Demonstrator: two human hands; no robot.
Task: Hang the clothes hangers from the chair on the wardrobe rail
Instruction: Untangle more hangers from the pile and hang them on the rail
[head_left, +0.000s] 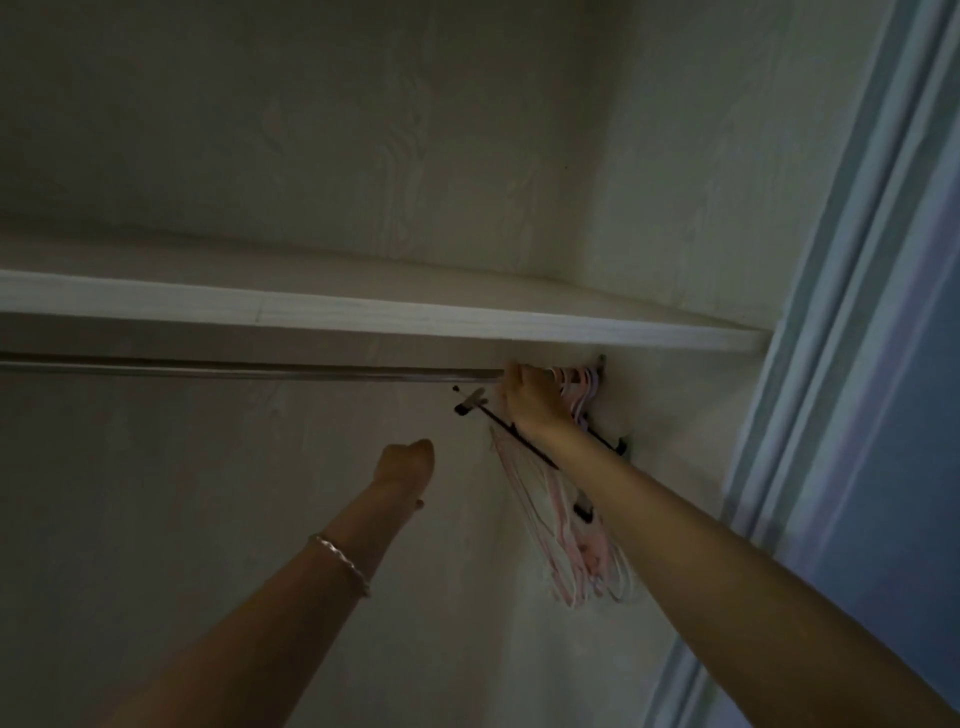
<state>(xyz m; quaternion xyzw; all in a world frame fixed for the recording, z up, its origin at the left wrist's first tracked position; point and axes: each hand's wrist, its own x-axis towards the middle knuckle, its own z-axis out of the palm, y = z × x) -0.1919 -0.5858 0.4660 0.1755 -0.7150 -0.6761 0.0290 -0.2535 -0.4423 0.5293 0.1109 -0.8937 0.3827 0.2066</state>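
Many pink and white hangers (576, 545) hung bunched at the right end of the rail (260, 370), where the right grip (530, 400) curled round their hooks; the left grip (405, 462) hovered below, curled, empty.

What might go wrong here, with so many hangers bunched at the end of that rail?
1. The right hand grips a whole bundle of hangers at the rail; some hooks may miss it and drop.
2. The black clip hanger lies tilted across the bundle and could snag.
3. The left hand holds nothing, so nothing steadies the dangling ends.
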